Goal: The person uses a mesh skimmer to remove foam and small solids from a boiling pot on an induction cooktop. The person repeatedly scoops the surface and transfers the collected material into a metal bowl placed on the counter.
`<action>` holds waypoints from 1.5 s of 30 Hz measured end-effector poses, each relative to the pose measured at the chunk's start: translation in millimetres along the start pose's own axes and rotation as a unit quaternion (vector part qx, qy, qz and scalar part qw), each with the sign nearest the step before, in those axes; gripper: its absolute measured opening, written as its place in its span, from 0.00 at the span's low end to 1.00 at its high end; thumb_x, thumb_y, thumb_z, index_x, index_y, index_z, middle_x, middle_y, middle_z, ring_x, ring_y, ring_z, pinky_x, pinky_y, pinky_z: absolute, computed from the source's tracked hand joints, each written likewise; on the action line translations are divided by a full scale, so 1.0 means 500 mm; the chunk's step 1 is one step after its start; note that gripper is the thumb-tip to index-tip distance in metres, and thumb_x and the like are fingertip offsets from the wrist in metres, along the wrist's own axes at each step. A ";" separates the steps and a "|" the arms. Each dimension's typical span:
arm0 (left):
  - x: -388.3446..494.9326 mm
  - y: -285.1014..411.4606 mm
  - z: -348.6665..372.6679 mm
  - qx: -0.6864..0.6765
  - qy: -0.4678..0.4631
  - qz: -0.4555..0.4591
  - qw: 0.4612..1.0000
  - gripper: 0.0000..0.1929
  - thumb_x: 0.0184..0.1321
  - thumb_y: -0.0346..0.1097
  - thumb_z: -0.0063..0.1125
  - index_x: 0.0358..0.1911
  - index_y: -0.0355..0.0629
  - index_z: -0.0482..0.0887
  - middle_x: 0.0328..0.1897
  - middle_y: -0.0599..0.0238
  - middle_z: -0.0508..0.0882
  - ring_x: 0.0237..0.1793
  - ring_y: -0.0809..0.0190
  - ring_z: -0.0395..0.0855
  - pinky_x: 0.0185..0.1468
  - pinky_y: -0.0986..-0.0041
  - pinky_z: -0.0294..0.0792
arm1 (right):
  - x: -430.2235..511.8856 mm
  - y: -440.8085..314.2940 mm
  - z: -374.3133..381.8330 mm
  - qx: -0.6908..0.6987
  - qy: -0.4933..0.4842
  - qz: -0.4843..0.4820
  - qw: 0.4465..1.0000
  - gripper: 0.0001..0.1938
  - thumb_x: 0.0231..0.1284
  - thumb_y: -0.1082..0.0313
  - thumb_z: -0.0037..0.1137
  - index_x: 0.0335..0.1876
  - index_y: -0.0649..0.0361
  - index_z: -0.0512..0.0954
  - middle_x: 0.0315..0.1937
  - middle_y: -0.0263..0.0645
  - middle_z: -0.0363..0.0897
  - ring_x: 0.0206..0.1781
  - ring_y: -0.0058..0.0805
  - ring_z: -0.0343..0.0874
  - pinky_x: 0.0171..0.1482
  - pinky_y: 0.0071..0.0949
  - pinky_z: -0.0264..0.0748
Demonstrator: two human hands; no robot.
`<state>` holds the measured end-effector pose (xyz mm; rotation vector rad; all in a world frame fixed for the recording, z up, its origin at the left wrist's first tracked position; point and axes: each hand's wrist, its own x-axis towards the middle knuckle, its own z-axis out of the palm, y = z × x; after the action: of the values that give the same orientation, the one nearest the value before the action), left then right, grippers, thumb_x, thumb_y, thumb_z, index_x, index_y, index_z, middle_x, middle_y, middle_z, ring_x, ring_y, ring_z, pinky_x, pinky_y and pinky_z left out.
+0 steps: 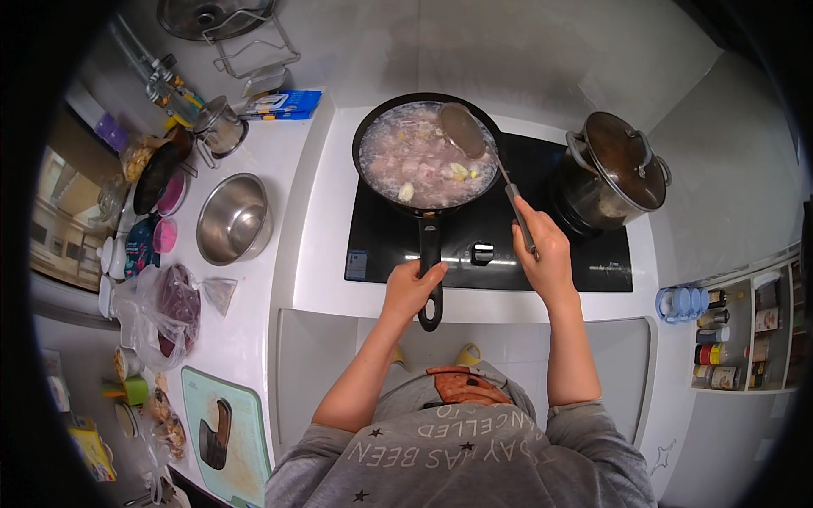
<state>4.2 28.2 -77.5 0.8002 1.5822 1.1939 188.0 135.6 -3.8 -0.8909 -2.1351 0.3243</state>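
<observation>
My left hand (411, 289) is closed around the black handle (430, 254) of a frying pan (361, 166) on the left side of the black cooktop (394, 254). Cloudy liquid with pieces of pale meat (413, 166) and some yellowish slices, kind unclear, fills the pan. In my right hand (545, 251) is the grey handle of a round fine-mesh skimmer (462, 131). The skimmer's head lies over the pan's upper right part, at or just above the liquid; which of the two I cannot tell.
A lidded steel pot (610, 171) stands on the cooktop's right side. On the left counter are a steel bowl (234, 219), plastic bags (155, 317) and a green cutting board (248, 406) bearing a cleaver (217, 435). Spice bottles fill a shelf (752, 330) at right.
</observation>
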 end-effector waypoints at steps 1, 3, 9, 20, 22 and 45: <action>-0.001 0.001 0.000 -0.002 0.002 0.001 1.000 0.14 0.59 0.41 0.62 0.22 0.40 0.79 0.17 0.82 0.68 0.22 0.79 0.59 0.25 0.81 0.52 | 0.002 -0.003 0.000 0.002 0.012 -0.001 1.000 0.21 0.52 0.80 0.57 0.55 0.65 0.74 0.28 0.43 0.74 0.26 0.33 0.73 0.30 0.28 0.71; -0.002 0.001 0.001 -0.007 0.004 0.002 1.000 0.14 0.59 0.41 0.62 0.22 0.40 0.80 0.17 0.82 0.67 0.22 0.79 0.59 0.25 0.81 0.52 | 0.006 -0.010 -0.004 0.007 0.032 -0.006 0.999 0.21 0.52 0.80 0.56 0.55 0.65 0.73 0.29 0.43 0.75 0.27 0.34 0.74 0.31 0.28 0.71; 0.001 -0.007 0.000 -0.012 0.004 0.005 1.000 0.14 0.59 0.41 0.62 0.22 0.41 0.80 0.17 0.82 0.67 0.21 0.79 0.59 0.24 0.81 0.51 | 0.001 -0.034 -0.026 0.098 0.062 0.086 0.990 0.17 0.53 0.80 0.55 0.51 0.65 0.76 0.29 0.40 0.78 0.28 0.25 0.77 0.32 0.24 0.72; 0.002 -0.010 -0.002 -0.003 0.001 0.002 1.000 0.14 0.59 0.42 0.62 0.22 0.41 0.80 0.18 0.81 0.69 0.21 0.79 0.60 0.24 0.81 0.52 | 0.008 -0.043 -0.050 0.271 0.118 0.222 0.929 0.09 0.64 0.71 0.50 0.45 0.63 0.79 0.23 0.34 0.79 0.20 0.12 0.73 0.22 0.12 0.68; 0.003 -0.012 -0.002 -0.004 0.002 0.003 1.000 0.14 0.59 0.42 0.62 0.22 0.41 0.80 0.18 0.81 0.69 0.21 0.78 0.60 0.24 0.81 0.53 | 0.009 -0.044 -0.050 0.279 0.116 0.230 0.925 0.08 0.64 0.71 0.50 0.43 0.64 0.79 0.23 0.34 0.79 0.20 0.12 0.73 0.22 0.12 0.68; 0.005 -0.014 0.000 0.006 0.007 0.002 1.000 0.13 0.59 0.41 0.62 0.25 0.39 0.81 0.20 0.80 0.71 0.23 0.79 0.62 0.26 0.82 0.55 | 0.023 -0.028 0.005 0.310 0.127 0.259 0.906 0.12 0.67 0.63 0.50 0.45 0.65 0.76 0.26 0.40 0.79 0.21 0.18 0.76 0.23 0.15 0.72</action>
<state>3.7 28.1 -84.8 0.8037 1.6014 1.1964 173.9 133.6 8.0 -1.0248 -1.3833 1.0303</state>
